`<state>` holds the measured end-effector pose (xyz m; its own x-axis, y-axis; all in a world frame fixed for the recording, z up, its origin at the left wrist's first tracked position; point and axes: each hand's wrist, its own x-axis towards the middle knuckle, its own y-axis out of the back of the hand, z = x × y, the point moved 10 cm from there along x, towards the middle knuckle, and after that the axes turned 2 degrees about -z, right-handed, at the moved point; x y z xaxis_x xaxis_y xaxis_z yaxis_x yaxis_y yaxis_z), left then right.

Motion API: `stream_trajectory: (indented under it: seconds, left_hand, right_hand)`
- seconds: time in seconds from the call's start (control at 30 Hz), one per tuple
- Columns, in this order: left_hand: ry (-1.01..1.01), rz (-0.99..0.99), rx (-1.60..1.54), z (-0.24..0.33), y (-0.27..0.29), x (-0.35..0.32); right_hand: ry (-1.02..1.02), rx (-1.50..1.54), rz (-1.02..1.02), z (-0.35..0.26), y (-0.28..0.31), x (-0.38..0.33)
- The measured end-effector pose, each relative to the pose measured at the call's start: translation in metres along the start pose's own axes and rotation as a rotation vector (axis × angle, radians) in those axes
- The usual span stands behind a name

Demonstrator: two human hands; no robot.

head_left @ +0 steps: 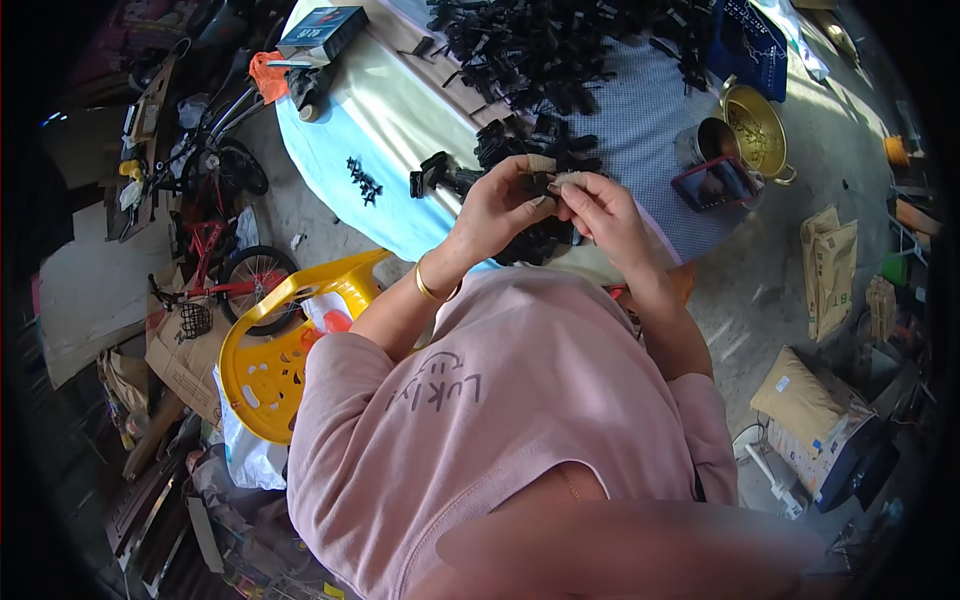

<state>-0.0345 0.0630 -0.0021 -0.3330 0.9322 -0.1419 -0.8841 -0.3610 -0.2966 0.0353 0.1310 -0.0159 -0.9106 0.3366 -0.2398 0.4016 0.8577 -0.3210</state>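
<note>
My left hand (pixel 500 208) and my right hand (pixel 606 214) meet over the near side of the table. Their fingers are closed together on a small black part (pixel 543 184), mostly hidden between the fingertips. Beige wraps cover some fingertips of both hands. Just beyond and below them lie more black parts (pixel 500 140), and a large heap of similar black pieces (pixel 530 50) spreads over the far side. To the left of my left hand, a small group of tiny black pieces (pixel 364 182) rests on the light blue part of the cloth (pixel 335 150).
At the table's right are a brass-coloured pot (pixel 778 152), a metal cup (pixel 690 147), a phone (pixel 715 185) and a blue basket (pixel 765 60). A box (pixel 322 35) stands far left. A yellow chair (pixel 262 385) and red bicycle (pixel 205 255) are at my left.
</note>
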Motion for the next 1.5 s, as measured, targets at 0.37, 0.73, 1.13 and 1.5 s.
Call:
stream_trajectory:
  seconds: [0.37, 0.73, 1.13, 1.5]
  left_hand:
    - [-0.085, 0.033, 0.211, 0.011, -0.003, -0.011]
    - [-0.164, 0.097, 0.042, 0.006, 0.009, -0.015]
    - [-0.014, 0.204, 0.726, 0.017, 0.003, -0.013]
    - [0.195, -0.337, -0.112, 0.001, -0.007, -0.019]
  right_hand:
    - [0.226, -0.428, 0.071, -0.027, -0.011, -0.010]
    - [0.174, -0.412, 0.065, -0.018, -0.017, -0.014]
    - [0.281, -0.384, 0.155, -0.030, 0.006, -0.007]
    - [0.254, -0.248, -0.074, -0.034, -0.003, -0.016]
